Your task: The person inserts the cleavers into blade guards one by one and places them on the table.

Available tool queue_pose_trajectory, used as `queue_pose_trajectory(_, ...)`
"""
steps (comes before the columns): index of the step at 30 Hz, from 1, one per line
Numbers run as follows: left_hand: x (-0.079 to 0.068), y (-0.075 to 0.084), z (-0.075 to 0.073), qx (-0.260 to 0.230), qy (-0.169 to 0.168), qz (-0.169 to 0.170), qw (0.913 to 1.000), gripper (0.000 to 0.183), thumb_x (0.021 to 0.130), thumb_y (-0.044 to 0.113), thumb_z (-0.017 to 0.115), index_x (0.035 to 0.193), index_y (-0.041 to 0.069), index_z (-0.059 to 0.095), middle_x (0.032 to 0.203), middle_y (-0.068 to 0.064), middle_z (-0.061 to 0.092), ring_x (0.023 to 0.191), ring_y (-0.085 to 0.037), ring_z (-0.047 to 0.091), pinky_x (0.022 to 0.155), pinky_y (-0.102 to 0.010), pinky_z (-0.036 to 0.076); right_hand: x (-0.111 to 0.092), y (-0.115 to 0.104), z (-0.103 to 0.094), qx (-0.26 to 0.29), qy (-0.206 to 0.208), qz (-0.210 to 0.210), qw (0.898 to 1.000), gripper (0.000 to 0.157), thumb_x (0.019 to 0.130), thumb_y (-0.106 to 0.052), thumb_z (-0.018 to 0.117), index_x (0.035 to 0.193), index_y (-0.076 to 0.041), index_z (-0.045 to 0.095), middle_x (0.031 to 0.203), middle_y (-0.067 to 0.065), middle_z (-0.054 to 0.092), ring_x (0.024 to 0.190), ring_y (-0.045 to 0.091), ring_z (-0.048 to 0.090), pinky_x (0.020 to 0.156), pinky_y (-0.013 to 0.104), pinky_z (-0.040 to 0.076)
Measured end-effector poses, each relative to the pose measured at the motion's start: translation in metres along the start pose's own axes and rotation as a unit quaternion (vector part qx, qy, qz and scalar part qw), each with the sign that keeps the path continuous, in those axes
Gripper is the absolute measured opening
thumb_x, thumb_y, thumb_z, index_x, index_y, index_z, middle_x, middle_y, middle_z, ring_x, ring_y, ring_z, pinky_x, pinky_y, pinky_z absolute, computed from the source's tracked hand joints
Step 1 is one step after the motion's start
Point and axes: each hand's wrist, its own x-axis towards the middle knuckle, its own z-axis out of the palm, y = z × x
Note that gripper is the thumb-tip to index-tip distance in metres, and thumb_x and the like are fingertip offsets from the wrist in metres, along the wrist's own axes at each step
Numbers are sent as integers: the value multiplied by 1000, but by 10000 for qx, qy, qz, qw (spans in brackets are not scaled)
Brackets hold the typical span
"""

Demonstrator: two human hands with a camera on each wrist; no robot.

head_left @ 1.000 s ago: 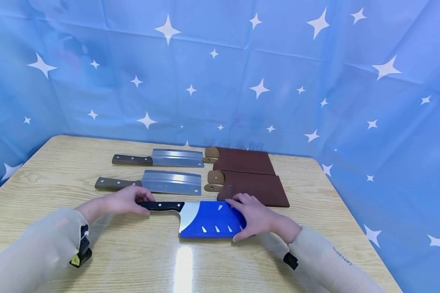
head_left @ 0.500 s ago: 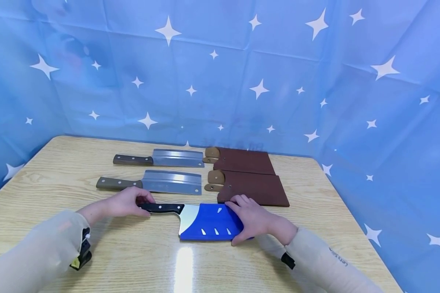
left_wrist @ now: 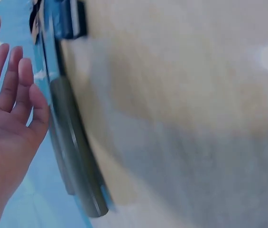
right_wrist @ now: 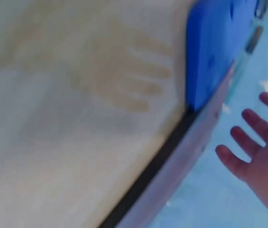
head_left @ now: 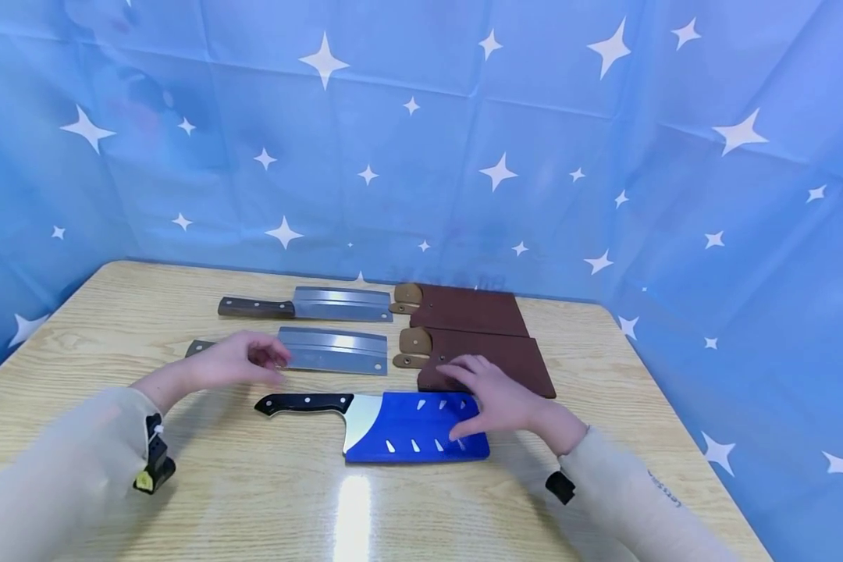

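Observation:
A cleaver with a black riveted handle (head_left: 305,403) lies on the table, its blade mostly inside a blue sheath (head_left: 407,425) with small slots. My left hand (head_left: 235,361) hovers above and behind that handle, fingers loosely bent and holding nothing. In the head view it covers part of the grey-brown handle of the middle cleaver (head_left: 333,350). Over the right part of the blue sheath hangs my right hand (head_left: 495,396), fingers spread, apart from it. The right wrist view shows the same blue sheath (right_wrist: 212,52) with the spread fingers (right_wrist: 259,126) off it.
Another bare cleaver (head_left: 343,304) lies at the back, parallel to the middle one. To their right are two dark brown sheaths, the far one (head_left: 471,310) and the near one (head_left: 495,355), each with tan straps. A blue starred curtain (head_left: 421,156) hangs behind the wooden table (head_left: 267,499).
Both hands have come off the blue-sheathed cleaver and lifted. The left has let go of the black handle and moved slightly back; the right has risen off the sheath.

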Motion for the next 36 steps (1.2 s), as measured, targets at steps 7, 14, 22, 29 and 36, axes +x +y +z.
queue_pose_trajectory(7,2,-8,-18,-29,223,-156,9996,45,81,20,72,117,-4,58,113,-20,63,95,-16,62,80,-23,50,5,34,-16,113,304,173,9993,102,68,-46,80,148,-11,27,150,18,28,136,41,24,103,65,24)
queue_pose_trajectory(14,0,-21,-29,123,405,-322,9986,45,83,21,70,119,-4,57,114,-20,63,96,-16,62,80,-24,50,7,71,-18,390,258,951,9944,102,71,-47,76,150,-13,20,153,20,19,139,43,15,105,66,21)
queue_pose_trajectory(22,0,-34,-34,209,498,-485,9974,46,83,22,70,118,-5,57,114,-21,62,95,-14,60,80,-21,49,8,97,-10,495,121,1530,9869,106,70,-58,72,150,-12,19,153,23,17,138,46,14,104,68,18)
queue_pose_trajectory(29,0,-45,-38,266,494,-484,9973,45,83,21,70,117,-6,56,113,-21,63,95,-15,61,78,-21,50,9,103,-2,-22,109,1585,9873,100,72,-58,70,148,-10,25,150,22,24,137,45,18,106,67,16)
queue_pose_trajectory(36,-4,-50,-44,970,399,-591,9927,46,75,19,77,112,-3,62,109,-16,64,97,-21,58,80,-27,47,5,101,-6,-240,-177,1533,9877,99,75,-63,64,149,-11,24,151,22,22,137,46,18,106,67,16)
